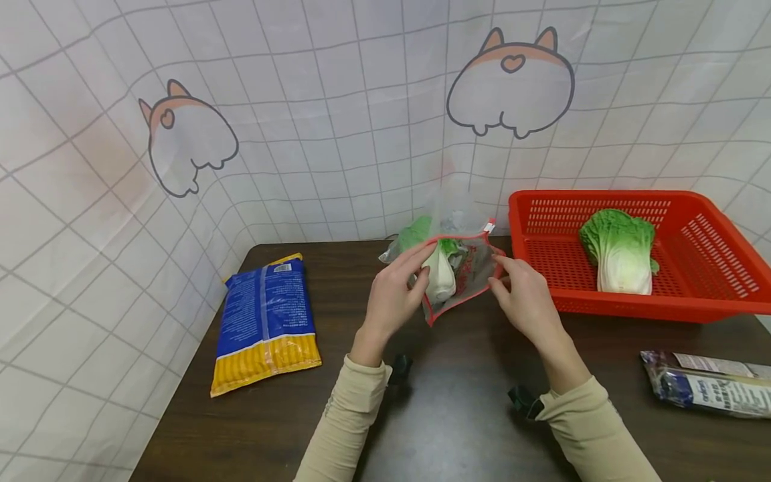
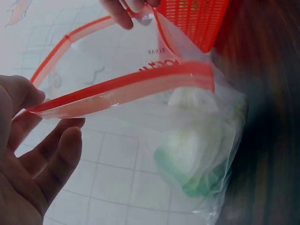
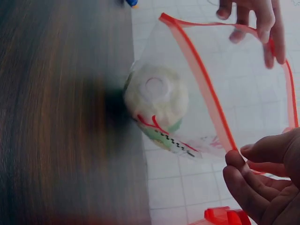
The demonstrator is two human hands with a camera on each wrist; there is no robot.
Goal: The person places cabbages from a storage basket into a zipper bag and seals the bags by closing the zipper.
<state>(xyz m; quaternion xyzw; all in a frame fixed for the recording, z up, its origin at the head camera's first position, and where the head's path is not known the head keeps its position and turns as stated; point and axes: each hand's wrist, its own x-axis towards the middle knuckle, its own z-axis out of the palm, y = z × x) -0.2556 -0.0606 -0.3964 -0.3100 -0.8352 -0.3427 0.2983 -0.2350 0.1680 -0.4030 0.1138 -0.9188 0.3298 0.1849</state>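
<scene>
A clear zip bag (image 1: pixel 476 268) with a red-edged mouth is held up over the dark table, its mouth spread wide. My left hand (image 1: pixel 394 291) pinches the left side of the rim; in the left wrist view its fingers (image 2: pixel 58 159) lie below the red strip. My right hand (image 1: pixel 530 294) pinches the opposite side, thumb and fingertips on the red strip (image 3: pixel 206 89) in the right wrist view. A pale cabbage (image 1: pixel 442 278) with green leaves lies inside the bag, its white base toward me.
Right of the bag, a red plastic basket (image 1: pixel 638 308) holds another napa cabbage (image 1: pixel 623 254). A blue and yellow packet (image 1: pixel 265 325) lies at the left. Plastic-wrapped packages (image 1: pixel 717 388) lie at the right edge. A tile-patterned sheet (image 1: pixel 337 134) hangs behind the table.
</scene>
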